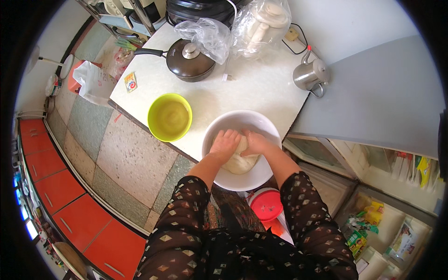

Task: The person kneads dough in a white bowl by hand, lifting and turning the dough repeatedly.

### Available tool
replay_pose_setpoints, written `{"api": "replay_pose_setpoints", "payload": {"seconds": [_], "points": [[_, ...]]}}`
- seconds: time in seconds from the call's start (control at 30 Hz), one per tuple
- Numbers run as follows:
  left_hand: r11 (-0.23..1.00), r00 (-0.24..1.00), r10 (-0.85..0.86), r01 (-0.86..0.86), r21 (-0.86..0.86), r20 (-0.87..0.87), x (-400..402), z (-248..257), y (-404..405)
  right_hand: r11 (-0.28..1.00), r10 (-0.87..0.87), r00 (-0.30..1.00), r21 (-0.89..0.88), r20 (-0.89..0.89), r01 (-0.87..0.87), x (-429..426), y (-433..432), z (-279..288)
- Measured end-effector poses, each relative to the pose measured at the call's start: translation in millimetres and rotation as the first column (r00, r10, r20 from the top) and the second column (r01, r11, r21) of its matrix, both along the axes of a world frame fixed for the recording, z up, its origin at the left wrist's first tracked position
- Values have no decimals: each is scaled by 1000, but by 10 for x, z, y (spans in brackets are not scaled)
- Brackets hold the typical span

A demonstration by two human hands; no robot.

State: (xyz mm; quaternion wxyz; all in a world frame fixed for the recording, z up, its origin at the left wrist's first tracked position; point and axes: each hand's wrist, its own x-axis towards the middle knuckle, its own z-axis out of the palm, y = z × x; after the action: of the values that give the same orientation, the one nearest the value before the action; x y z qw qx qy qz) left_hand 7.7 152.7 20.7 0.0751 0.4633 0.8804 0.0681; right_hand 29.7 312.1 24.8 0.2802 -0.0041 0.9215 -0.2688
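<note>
A pale lump of dough [240,163] lies in a white bowl [241,184] at the near corner of the table. My left hand [225,144] lies over the left side of the dough, its fingers bent across the top. On the other side, my right hand [256,142] grips the dough, thumb pressed into it and fingers toward the far side. Some of the fingertips are hidden by the dough and the hands. Left of the bowl stands a lime-green bowl [151,120] holding a clear liquid that looks like water.
On the white table [259,91] stand a lidded frying pan [178,66], a metal oil pot [308,75], a small packet [131,82] and a bagged appliance [260,28]. A grey cabinet [378,94] stands at the right. Below the bowl is a red-lidded bucket [266,204].
</note>
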Motion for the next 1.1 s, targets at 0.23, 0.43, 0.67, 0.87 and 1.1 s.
{"api": "replay_pose_setpoints", "payload": {"seconds": [0.23, 0.43, 0.67, 0.87, 1.1], "points": [[992, 991, 51, -64, 107, 121, 46, 169, -138, 975, -45, 991, 212, -125, 71, 265, -227, 105], [944, 988, -73, 26, 328, 133, 220, 569, -480, 988, -143, 919, 0, -367, 153, 695, -476, 723], [917, 992, -66, 20, 398, 103, 391, 1025, -482, 978, -204, 918, -109, -339, 177, 871, -425, 1091], [996, 978, 59, -44, -77, 201, 162, 575, -164, 995, -31, 874, 66, -484, 72, 541, -148, 417], [994, 931, -95, 105, -8, 352, -192, 519, 77, 988, 109, 952, 137, -286, -72, 590, -189, 535]]}}
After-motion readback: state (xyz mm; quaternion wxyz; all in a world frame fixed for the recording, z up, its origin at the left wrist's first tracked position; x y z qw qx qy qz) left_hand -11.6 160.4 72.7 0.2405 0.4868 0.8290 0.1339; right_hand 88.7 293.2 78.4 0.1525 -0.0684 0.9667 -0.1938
